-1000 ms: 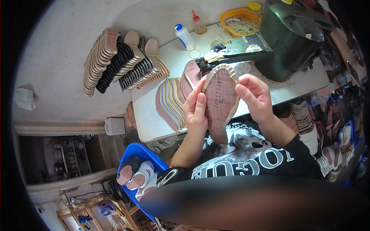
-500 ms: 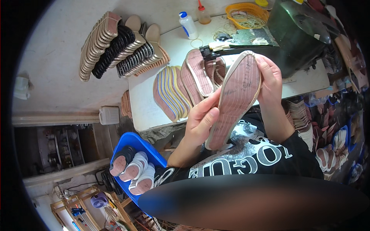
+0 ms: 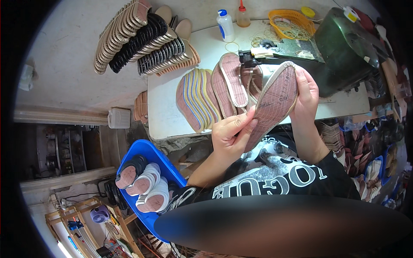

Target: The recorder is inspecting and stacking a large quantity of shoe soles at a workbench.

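Note:
I hold one brown shoe sole (image 3: 275, 102) with a pale rim between both hands, tilted, its patterned face toward me. My left hand (image 3: 231, 136) pinches its lower heel end. My right hand (image 3: 306, 98) grips its upper right edge. Just behind it on the white table (image 3: 172, 116) lies a fanned pile of similar soles (image 3: 211, 95), some with blue and yellow edges.
A dark green machine (image 3: 344, 47) stands at the table's right. A white bottle (image 3: 225, 25), a glue bottle (image 3: 243, 16) and a yellow basket (image 3: 291, 22) sit at the back. Stacked soles (image 3: 142, 38) lie on the floor; a blue crate (image 3: 144, 185) holds more.
The sole has swung from upright in front of me to a slant toward the right, and my left hand has slid down to its lower end.

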Demonstrator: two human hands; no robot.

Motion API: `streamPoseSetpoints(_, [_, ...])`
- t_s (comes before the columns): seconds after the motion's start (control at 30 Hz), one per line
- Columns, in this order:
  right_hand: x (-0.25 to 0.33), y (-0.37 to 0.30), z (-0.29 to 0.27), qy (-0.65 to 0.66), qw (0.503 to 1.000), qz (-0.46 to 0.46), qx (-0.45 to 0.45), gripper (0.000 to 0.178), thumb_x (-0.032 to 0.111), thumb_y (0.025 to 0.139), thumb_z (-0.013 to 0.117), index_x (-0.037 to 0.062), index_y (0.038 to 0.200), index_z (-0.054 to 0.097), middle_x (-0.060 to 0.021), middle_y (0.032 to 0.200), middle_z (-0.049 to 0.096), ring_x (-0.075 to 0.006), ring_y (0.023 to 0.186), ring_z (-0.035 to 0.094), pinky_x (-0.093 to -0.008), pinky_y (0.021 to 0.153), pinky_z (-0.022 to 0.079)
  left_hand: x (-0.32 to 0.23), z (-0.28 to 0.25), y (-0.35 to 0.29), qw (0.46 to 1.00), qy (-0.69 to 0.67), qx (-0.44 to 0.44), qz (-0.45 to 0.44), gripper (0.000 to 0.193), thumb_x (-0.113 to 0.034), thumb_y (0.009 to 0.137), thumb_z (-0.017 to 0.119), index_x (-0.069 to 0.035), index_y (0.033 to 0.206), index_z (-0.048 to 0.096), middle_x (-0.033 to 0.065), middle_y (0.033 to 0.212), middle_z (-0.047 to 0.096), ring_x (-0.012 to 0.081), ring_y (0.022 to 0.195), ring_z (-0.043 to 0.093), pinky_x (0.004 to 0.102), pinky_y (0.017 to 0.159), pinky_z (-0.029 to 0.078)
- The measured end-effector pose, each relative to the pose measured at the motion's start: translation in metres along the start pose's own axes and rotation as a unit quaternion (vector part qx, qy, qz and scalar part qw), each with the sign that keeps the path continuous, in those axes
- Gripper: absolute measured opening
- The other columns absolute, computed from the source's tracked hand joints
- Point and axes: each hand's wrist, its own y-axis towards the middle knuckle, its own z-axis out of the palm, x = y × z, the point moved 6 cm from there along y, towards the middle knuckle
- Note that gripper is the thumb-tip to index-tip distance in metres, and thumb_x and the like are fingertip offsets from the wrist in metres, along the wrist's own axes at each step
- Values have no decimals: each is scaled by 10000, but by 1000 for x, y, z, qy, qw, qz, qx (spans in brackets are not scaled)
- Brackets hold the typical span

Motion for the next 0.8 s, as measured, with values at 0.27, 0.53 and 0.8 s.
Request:
streamPoseSetpoints(0.27, [-24,-23,5,82,994,57,-46,286,239,1033,363,66,1251,431,-45,1106,571,-120,1032,573,-296,906,465,16,-7,-2,996,37,-70,-37,172,49,776,721,11,943,709,97,841,705,108,753,645,216,690,489])
streamPoseSetpoints(0.53, [-18,-21,20,43,998,40,14,325,256,1027,378,61,1286,398,-62,1154,556,-144,1090,552,-322,944,445,25,-15,0,994,-10,-85,-63,124,23,800,708,6,922,696,83,828,697,103,752,643,223,682,493])
streamPoseSetpoints(0.8, [-60,-59,46,-155,952,170,201,401,94,961,519,-24,1329,415,-88,1245,534,-147,1164,489,-303,1009,373,59,-24,-7,918,-310,-206,-141,130,-89,900,648,3,990,629,12,824,641,59,735,570,194,718,456])
